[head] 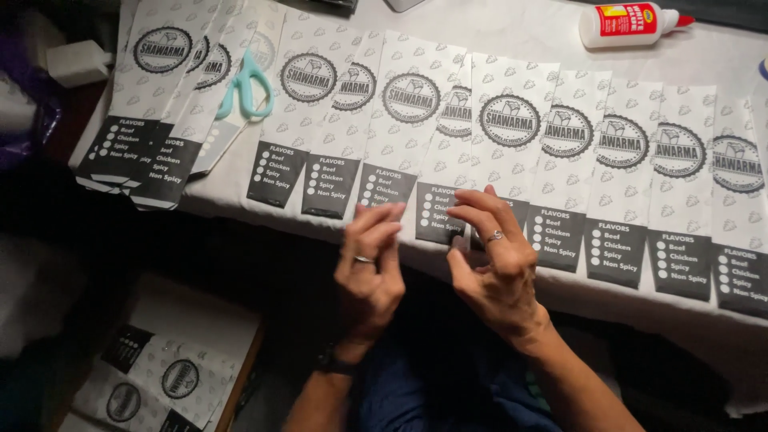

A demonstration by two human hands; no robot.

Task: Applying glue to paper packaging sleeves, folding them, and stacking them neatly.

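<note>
Both hands — left hand (368,268), right hand (492,264) — hover with loosely curled, empty fingers at the overlapped sleeves (512,140), fanned so each edge shows.

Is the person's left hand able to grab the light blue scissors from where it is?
Probably yes. The scissors lie in the open on top of the paper bags, with nothing covering them. The left hand is empty and nothing stands between, though it is a stretch across the table.

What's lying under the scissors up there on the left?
The light-blue scissors rest on overlapping white printed paper sleeves, part of the row on the white table. The handles cover a strip of their pattern; whether anything lies beneath those sleeves cannot be seen.
</note>
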